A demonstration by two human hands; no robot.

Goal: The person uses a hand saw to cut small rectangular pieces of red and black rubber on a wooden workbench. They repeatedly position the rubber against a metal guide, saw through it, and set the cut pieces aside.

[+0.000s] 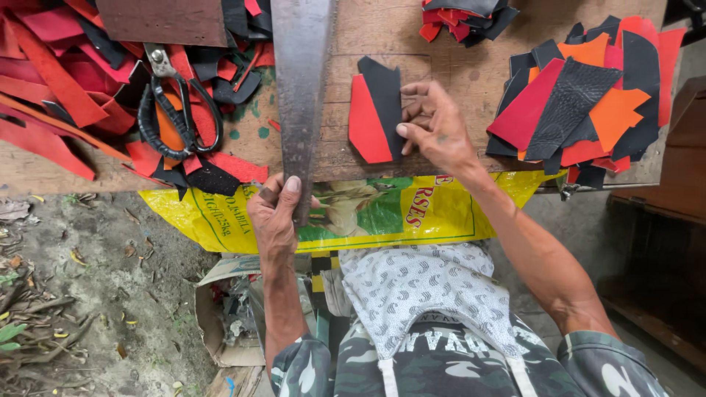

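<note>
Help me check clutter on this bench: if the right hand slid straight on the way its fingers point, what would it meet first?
The right hand points left, fingertips already on the red and black leather pieces. Beyond them, the long metal blade held by the left hand seems next.

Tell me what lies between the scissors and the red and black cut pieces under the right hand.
In the head view, the long metal blade held by the left hand lies between scissors and pieces.
</note>
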